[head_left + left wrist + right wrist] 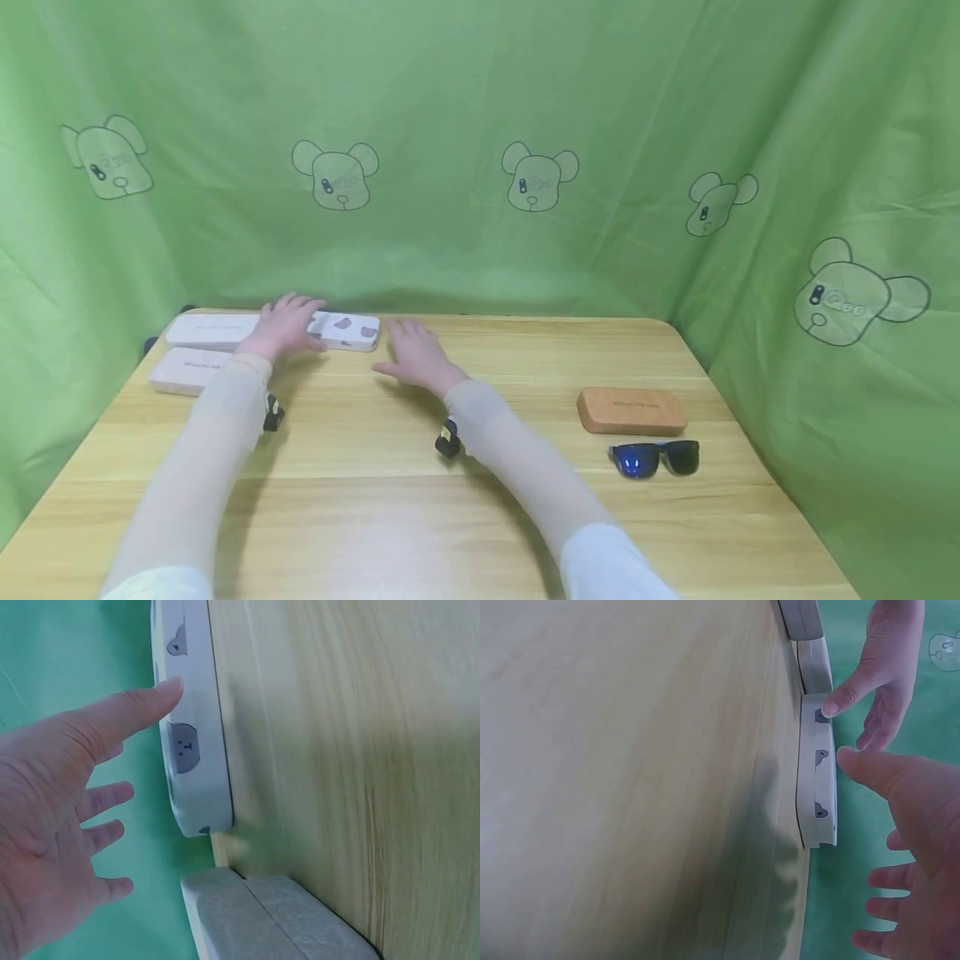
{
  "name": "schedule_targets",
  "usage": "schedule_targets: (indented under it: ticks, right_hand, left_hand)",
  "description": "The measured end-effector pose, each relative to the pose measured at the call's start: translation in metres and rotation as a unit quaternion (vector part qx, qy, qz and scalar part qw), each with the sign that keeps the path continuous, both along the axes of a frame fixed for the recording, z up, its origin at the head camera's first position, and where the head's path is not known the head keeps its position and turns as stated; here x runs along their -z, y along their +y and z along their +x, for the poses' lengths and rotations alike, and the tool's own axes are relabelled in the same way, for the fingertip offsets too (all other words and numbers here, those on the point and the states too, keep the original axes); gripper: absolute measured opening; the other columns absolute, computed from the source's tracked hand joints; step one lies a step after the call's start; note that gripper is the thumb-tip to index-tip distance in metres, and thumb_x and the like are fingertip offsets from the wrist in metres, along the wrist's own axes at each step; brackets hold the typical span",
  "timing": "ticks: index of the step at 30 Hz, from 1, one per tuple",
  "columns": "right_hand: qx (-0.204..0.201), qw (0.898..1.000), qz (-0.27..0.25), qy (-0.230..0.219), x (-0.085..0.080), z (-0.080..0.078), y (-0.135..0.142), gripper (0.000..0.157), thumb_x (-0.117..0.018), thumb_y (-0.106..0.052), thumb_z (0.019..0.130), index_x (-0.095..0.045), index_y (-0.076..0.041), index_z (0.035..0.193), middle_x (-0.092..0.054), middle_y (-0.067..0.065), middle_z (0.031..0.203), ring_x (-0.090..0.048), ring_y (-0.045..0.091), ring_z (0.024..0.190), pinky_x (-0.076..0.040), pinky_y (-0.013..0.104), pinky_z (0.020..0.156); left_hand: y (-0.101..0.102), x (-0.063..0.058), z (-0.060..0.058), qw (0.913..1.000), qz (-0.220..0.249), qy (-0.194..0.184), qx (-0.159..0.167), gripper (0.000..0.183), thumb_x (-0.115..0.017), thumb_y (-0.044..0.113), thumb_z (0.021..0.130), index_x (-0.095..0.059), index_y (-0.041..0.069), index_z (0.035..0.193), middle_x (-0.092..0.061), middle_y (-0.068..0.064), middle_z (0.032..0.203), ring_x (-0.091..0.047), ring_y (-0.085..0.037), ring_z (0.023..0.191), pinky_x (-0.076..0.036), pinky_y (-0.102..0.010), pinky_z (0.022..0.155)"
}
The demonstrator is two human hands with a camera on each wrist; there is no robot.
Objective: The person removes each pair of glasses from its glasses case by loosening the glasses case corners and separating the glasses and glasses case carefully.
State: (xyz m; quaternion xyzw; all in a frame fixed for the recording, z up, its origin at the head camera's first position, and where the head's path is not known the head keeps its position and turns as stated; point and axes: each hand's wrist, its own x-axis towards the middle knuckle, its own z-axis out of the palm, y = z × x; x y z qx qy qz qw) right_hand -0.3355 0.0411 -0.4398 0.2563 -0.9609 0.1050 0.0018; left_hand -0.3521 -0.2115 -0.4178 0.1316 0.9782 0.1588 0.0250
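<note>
Lying nearest, right of the bear case [348, 331] on the surface [517, 354], are sunglasses [637, 460], then a brown case [632, 412]. Hands apart, fingers outstretched, right hand [417, 358] hangs just off the bear case's right end, left hand [283, 327] above its left part, contact unclear.

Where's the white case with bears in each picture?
Head: bear case, left of centre, just below mid-height.
Left wrist: bear case, down from the top edge, left of centre.
Right wrist: bear case, right of centre, about mid-height.
Shared landmark: the nearby left hand.
</note>
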Motion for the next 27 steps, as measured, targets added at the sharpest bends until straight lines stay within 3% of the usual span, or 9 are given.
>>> schedule_targets:
  ticks: [15,21,27]
  right_hand:
    - [0.017,1.000,0.022,-0.013,0.006,-0.015,-0.017,0.087,-0.062,-0.057,0.087,-0.026,-0.012,0.153,-0.035,0.016,0.155,-0.033,0.033,0.144,-0.033,0.053,0.117]
    - [0.029,0.999,0.028,-0.021,0.006,-0.020,-0.028,0.089,-0.060,-0.058,0.088,-0.024,-0.010,0.154,-0.033,0.016,0.157,-0.031,0.033,0.146,-0.031,0.051,0.119]
    - [0.051,0.997,0.040,-0.032,0.007,-0.023,-0.038,0.091,-0.061,-0.059,0.087,-0.023,-0.012,0.155,-0.033,0.015,0.157,-0.031,0.032,0.146,-0.031,0.049,0.119]
  left_hand:
    - [-0.012,0.009,-0.014,0.9990,-0.019,-0.022,-0.033,0.085,-0.075,0.016,0.075,-0.034,0.003,0.148,-0.029,-0.030,0.153,-0.017,-0.054,0.142,-0.010,-0.077,0.110]
    - [-0.021,0.014,-0.020,0.9981,-0.029,-0.035,-0.040,0.086,-0.073,0.017,0.074,-0.033,0.002,0.148,-0.029,-0.031,0.152,-0.018,-0.055,0.140,-0.011,-0.079,0.108]
    - [-0.024,0.013,-0.018,0.9978,-0.029,-0.043,-0.042,0.084,-0.073,0.019,0.075,-0.034,0.001,0.147,-0.032,-0.032,0.150,-0.020,-0.056,0.139,-0.014,-0.078,0.107]
